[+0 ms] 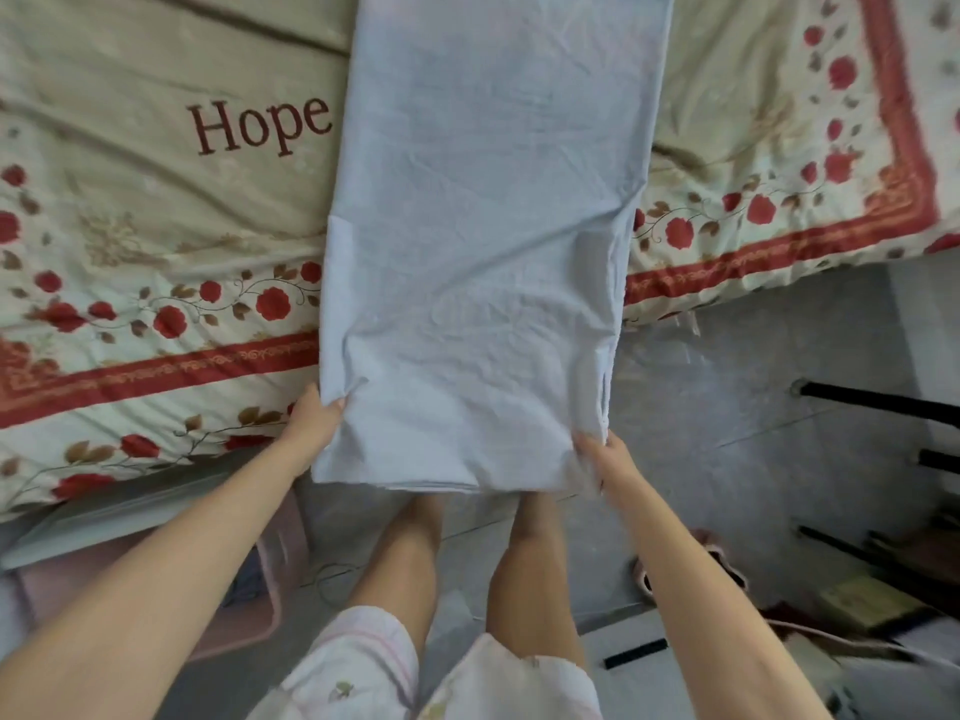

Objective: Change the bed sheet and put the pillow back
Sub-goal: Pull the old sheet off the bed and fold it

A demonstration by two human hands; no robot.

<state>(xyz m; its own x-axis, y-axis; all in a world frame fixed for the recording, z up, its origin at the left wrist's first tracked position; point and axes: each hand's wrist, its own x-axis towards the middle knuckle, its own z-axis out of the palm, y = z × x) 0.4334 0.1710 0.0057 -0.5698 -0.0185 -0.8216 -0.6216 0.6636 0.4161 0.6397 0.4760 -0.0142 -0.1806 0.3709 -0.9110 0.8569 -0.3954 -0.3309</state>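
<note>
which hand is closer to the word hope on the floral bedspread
Left. The left hand pinches the folded sheet below the Hope lettering; the right hand pinches its opposite edge, farther right.

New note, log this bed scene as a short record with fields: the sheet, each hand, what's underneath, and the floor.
sheet: pale blue sheet, folded into a long strip, laid across the bed, near end held past the bed edge
left hand: left hand grips the sheet's near left corner
right hand: right hand, blurred, grips the near right corner
underneath: cream floral cover with red roses and the word "Hope"
floor: grey floor
</note>
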